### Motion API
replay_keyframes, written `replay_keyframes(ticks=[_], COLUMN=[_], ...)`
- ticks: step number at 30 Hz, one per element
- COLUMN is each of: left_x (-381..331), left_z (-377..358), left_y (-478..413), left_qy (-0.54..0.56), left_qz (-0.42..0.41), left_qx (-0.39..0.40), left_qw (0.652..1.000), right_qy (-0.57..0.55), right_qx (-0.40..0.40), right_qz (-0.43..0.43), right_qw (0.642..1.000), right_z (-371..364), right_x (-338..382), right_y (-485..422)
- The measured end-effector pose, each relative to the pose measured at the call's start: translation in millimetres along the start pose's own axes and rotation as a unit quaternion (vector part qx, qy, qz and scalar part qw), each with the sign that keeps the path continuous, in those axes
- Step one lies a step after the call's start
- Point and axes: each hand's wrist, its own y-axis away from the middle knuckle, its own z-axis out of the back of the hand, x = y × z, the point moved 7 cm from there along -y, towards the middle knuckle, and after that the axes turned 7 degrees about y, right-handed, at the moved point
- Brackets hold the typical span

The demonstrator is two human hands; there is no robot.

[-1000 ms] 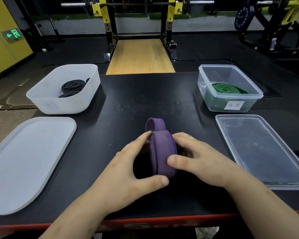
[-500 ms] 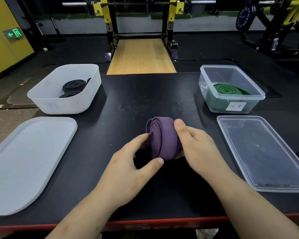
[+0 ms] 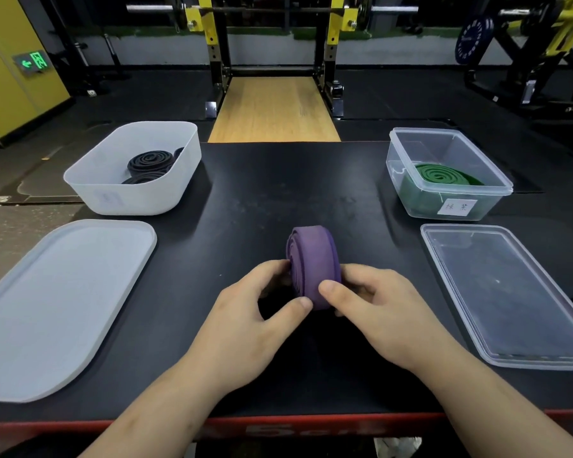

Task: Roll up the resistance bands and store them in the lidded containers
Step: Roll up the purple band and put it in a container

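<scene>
A frosted white lid [image 3: 57, 305] lies flat at the left of the black matte table [image 3: 262, 193], before an opaque white tub [image 3: 136, 196] holding coiled black bands [image 3: 150, 161]. At centre the left hand [image 3: 245, 328] and right hand [image 3: 381, 315] clasp a purple rubber band [image 3: 313, 262] — a tight roll standing on edge, thumbs on its near face, fingers curled behind. Right: a clear container [image 3: 444, 206], its paper label unreadable, holds a green coil [image 3: 439, 175]; its clear lid [image 3: 510, 292] lies nearer.
</scene>
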Motion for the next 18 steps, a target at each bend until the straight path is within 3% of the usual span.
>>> replay_keyframes(ticks=[8,12,18], left_x=[-7.2,-0.5,-4.0], left_z=[-1.1,-4.1,-10.8], left_y=[18.8,10.2,-3.0], left_qy=[-0.009,-0.056,-0.065], left_qz=[-0.005,0.019,0.059], left_qx=[-0.034,-0.023,0.007], left_qw=[0.999,0.998,0.996], right_qy=[0.006,-0.044,-0.232], right_qx=[-0.042,-0.022,0.024], right_qz=[-0.031,-0.068,-0.103], right_qw=[0.999,0.996,0.967], right_z=[2.1,2.9,3.1], right_x=[4.2,2.2,-15.9], right_y=[18.1,-5.3,-12.8])
